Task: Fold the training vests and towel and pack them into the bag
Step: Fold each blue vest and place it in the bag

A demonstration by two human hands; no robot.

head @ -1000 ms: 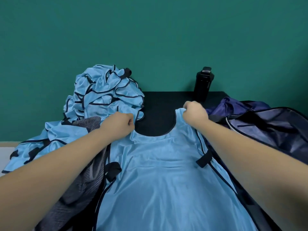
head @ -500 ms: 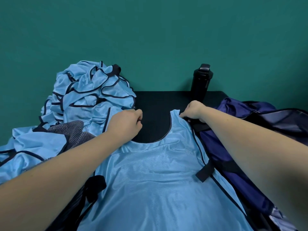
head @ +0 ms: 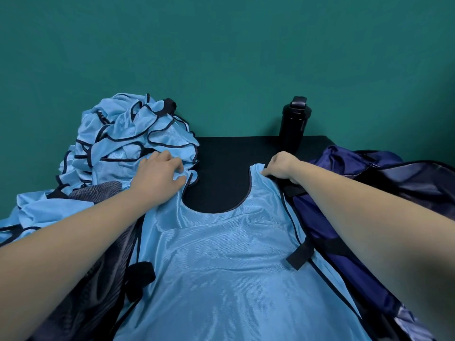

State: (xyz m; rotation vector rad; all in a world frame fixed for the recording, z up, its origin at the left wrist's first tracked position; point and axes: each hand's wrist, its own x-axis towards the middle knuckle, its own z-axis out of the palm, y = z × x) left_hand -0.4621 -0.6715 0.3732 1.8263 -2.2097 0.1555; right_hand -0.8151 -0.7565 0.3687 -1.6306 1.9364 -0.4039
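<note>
Since half a second back: the light blue mesh training vest with black trim (head: pixel 221 267) is lying with its shoulder straps drawn wider apart and the neck scoop gaping broader. The left hand (head: pixel 157 175) is uncurling from a fist.

The vest is lying spread flat in the middle of the black counter (head: pixel 221 153), its hem running out of the near edge of view. The left hand is pressing the left strap down with fingers stretched out, not gripping. The right hand (head: pixel 280 166) is pinching the top of the right strap between curled fingers and thumb.

Progress, as I am reading it: early. This vest is being laid out, and no fold is showing in it yet. A heap of crumpled light blue vests (head: pixel 133 141) is waiting at far left, and a grey knitted towel (head: pixel 98 193) is lying partly under it. The navy fabric bag (head: pixel 369 173) is slumping at right, and its inside is not showing.

Room: the vest's left edge is overlapping the towel and its right edge is lying against the bag. Bare counter is showing only beyond the neckline, up to a black plastic bottle (head: pixel 294 121) standing by the teal wall. Folding inward is looking easier than working sideways.
</note>
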